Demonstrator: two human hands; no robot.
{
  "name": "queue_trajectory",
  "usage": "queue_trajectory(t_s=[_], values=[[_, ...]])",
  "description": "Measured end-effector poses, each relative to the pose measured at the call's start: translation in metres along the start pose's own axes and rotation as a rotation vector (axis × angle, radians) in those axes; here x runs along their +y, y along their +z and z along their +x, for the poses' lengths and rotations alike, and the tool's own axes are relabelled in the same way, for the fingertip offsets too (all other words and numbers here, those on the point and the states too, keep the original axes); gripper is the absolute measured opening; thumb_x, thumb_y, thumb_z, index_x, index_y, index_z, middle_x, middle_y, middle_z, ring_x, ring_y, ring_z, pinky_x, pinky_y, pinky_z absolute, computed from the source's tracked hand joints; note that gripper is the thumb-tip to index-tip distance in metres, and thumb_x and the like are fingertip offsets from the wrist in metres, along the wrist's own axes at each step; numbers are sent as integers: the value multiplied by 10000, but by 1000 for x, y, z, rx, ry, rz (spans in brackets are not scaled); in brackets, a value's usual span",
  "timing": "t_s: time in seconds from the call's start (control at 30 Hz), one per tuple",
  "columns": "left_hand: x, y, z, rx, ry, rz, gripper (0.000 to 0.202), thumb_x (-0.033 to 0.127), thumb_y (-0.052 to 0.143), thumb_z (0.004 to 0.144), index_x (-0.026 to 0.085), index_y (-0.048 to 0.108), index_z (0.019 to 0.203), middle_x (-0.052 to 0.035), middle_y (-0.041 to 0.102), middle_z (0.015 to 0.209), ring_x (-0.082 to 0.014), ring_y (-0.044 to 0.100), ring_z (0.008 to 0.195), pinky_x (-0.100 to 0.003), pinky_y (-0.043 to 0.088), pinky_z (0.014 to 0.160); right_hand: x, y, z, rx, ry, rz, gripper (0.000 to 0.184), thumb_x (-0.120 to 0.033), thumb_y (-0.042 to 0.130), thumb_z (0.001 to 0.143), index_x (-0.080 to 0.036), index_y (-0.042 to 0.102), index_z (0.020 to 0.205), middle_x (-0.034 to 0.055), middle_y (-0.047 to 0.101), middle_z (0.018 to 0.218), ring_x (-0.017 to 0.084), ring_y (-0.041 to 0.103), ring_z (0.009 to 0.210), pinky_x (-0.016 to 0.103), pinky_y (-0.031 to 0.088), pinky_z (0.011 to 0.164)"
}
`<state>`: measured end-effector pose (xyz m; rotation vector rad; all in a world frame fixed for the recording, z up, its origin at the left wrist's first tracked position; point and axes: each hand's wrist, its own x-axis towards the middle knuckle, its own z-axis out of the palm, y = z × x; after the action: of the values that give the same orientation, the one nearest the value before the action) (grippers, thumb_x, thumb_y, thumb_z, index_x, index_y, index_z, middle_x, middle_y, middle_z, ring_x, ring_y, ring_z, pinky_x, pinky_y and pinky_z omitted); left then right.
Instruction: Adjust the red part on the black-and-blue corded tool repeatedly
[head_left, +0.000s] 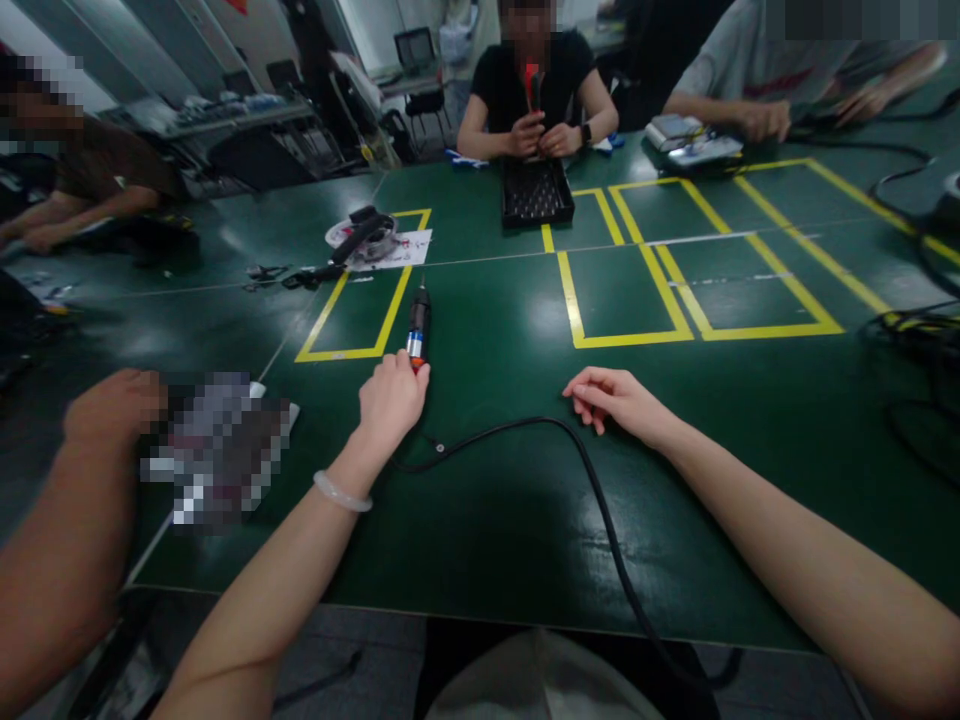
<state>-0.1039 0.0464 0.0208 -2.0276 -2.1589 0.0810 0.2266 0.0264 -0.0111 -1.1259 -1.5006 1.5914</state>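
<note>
My left hand [394, 397] is closed around the handle of an electric screwdriver [417, 325], which lies low over the green table with its bit pointing away from me. A black cable [592, 470] curves from beneath that hand across the table and drops over the near edge. My right hand [604, 395] rests on the table to the right, fingers loosely bent and apart, holding nothing. A small dark screw-like piece [439, 447] lies beside the cable.
Yellow tape [630, 340] marks rectangles on the table [487, 530]. A black tray [537, 195] stands before a person opposite. At left, another person's hand [116, 405] is near a pixelated item [232, 440]. Black cables [911, 335] bunch at right; a headband-like item [364, 235] lies back left.
</note>
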Motion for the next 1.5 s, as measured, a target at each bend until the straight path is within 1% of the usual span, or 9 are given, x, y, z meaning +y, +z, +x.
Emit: queue_trajectory(t_s=[0.2,0.33,0.43,0.53,0.7,0.83,0.93,1.23,1.5], values=[[56,-19,-32,5,183,-49,455,445,335,1016,109,487,1283,-145,577,1093,-267,608,935,-339,500,693,-8,10,-4,105,-217,-300,395,-426,568,923,-173,504,628,-39,454,523,85,404,492,234,325,501],[84,-27,-46,0,271,-71,473,439,411,999,94,476,1316,-138,576,1085,-267,602,959,-350,497,748,-8,22,-5,40,-329,-374,161,-310,565,929,-161,626,919,11,593,754,126,530,657,246,409,602],[102,-30,-54,-10,315,-105,506,447,449,984,84,469,1337,-136,577,1092,-268,596,981,-357,498,773,-7,28,-4,-1,-390,-453,261,-233,530,937,-176,605,1179,35,615,885,135,551,704,256,441,642],[113,-33,-60,-19,366,-147,521,431,471,975,78,451,1357,-138,571,1116,-269,583,1010,-367,498,791,-5,30,-2,-25,-444,-507,315,-213,525,938,-198,594,1244,54,627,969,141,566,739,279,468,704],[116,-33,-65,-43,461,-221,565,449,477,961,87,413,1391,-146,555,1167,-277,554,1066,-381,490,840,-3,28,-2,-26,-322,-377,152,-290,593,905,-174,644,989,33,629,820,132,561,670,263,468,619],[110,-24,-65,-55,496,-321,691,521,505,923,114,339,1456,-139,530,1248,-274,541,1093,-390,486,875,-2,25,-4,-34,-9,-37,272,-437,613,889,-169,576,917,-41,543,607,86,464,460,198,358,403],[107,-16,-64,-52,487,-362,707,513,505,918,118,322,1474,-139,522,1280,-274,540,1106,-394,476,899,-4,24,-4,-45,66,116,323,-471,659,856,-165,561,891,-31,587,618,69,470,440,177,349,376],[105,-13,-63,-57,481,-408,704,505,489,922,108,329,1481,-141,520,1292,-281,529,1128,-415,461,929,-4,19,-2,-114,80,241,350,-389,787,767,-150,648,981,-1,646,697,92,584,552,189,493,457],[104,-10,-63,-58,475,-423,702,506,488,923,116,320,1482,-140,519,1295,-271,526,1145,-399,455,936,-5,23,-4,-120,-37,73,270,-392,742,811,-143,653,869,-4,606,715,73,518,546,204,449,485]])
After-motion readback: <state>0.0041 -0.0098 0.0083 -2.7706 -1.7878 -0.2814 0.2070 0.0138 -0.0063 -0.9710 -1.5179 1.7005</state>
